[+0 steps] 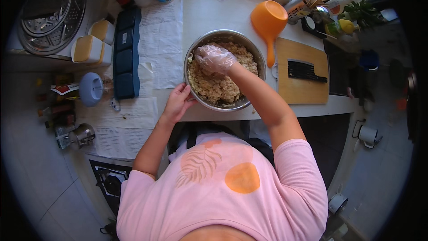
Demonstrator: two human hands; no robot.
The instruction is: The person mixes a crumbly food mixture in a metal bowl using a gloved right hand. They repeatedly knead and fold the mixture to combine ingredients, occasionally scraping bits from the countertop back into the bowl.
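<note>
A round stainless steel bowl stands on the white counter before me, holding a coarse, pale brown minced mixture. My right hand, in a clear plastic glove, is down in the mixture at the bowl's upper left; its fingertips are partly hidden, and I cannot tell whether they close on any of it. With my bare left hand I hold the bowl's rim at the lower left, thumb and fingers against the wall.
Right of the bowl lie an upturned orange plastic ladle and a wooden cutting board with a black cleaver. To the left are a dark blue compartment box, papers and white containers. A chopstick holder stands at the back right.
</note>
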